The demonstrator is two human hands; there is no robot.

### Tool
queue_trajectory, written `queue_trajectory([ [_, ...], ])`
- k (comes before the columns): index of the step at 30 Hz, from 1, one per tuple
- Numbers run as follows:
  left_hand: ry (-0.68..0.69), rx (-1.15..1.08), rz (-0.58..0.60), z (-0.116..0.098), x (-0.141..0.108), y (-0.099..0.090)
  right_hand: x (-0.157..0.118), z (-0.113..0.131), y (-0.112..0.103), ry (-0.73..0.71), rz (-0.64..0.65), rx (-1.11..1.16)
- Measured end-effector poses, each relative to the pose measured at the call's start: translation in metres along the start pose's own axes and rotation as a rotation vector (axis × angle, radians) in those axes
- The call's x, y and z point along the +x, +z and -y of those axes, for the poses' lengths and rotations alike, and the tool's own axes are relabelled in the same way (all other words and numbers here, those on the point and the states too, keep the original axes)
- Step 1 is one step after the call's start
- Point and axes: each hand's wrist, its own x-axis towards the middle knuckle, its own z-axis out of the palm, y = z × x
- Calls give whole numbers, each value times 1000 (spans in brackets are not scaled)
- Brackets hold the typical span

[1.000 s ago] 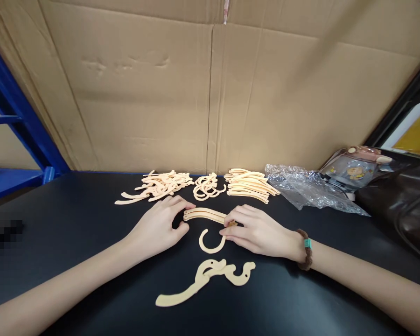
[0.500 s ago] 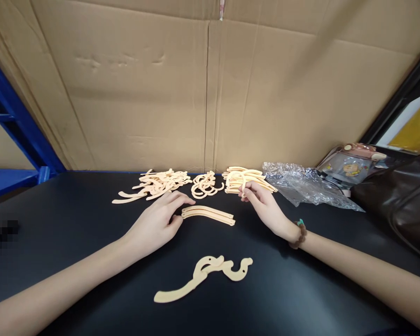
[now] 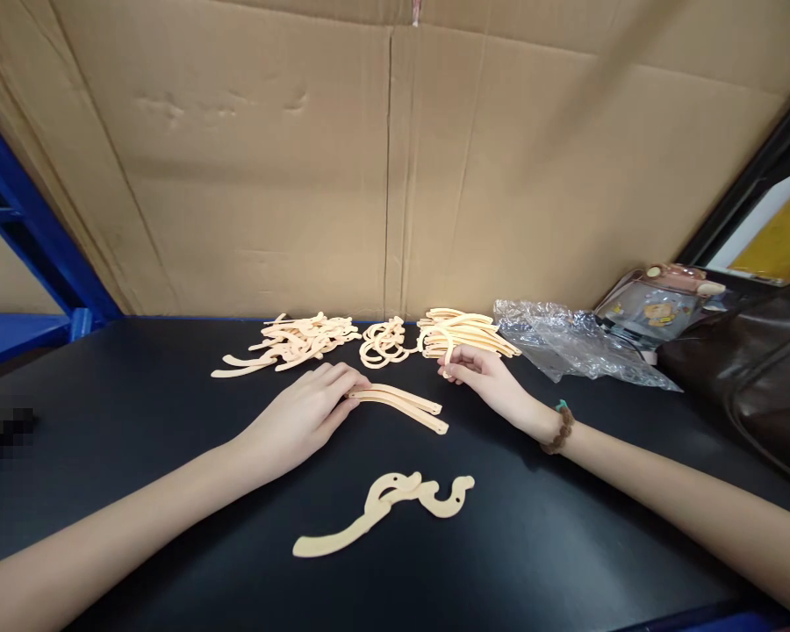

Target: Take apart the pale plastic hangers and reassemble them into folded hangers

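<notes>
My left hand [image 3: 309, 408] pinches the left ends of two long curved wooden strips [image 3: 401, 405], which lie on the black table and fan apart toward the right. In my right hand [image 3: 480, 377] is a thin curved wooden ring piece [image 3: 448, 348], gripped between thumb and fingers just in front of a pile of long wooden strips [image 3: 467, 330]. Nearer the camera lie hooked and curved wooden pieces [image 3: 342, 537], overlapping in a chain. Small curved rings [image 3: 385, 344] are heaped at the back middle, with a pile of hooked pieces [image 3: 303, 341] to their left.
Crumpled clear plastic [image 3: 572, 338] lies at the back right, beside a transparent container [image 3: 658, 307] and a dark brown leather bag [image 3: 750, 377]. Cardboard [image 3: 256, 175] stands behind the black table [image 3: 224, 562]. A blue metal frame [image 3: 36, 211] is at the left.
My left hand has closed on the strips' ends, and the strips have spread apart at the right. My right hand has moved slightly left with the curved piece.
</notes>
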Motion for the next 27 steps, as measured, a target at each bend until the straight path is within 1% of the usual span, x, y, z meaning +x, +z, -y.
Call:
queue_trajectory([
  [6, -58, -30, -42, 2, 3, 1, 1, -1, 0, 15, 18, -19],
  [9, -87, -37, -48, 4, 3, 2, 0, 0, 0, 11, 34, -35],
  [18, -113, -62, -45, 2, 2, 0, 0, 1, 0, -3, 83, -66],
  [20, -129, -105, -52, 1, 3, 0, -1, 2, 0, -5, 95, -84],
  [22, -152, -208, -97, -1, 4, -1, -2, 3, 0, -5, 106, -104],
  [23, -164, -270, -142, -2, 4, -1, -2, 4, 0, -4, 111, -112],
  [27, -238, -478, -398, -8, 5, -8, -2, 7, 0, -4, 124, -128],
])
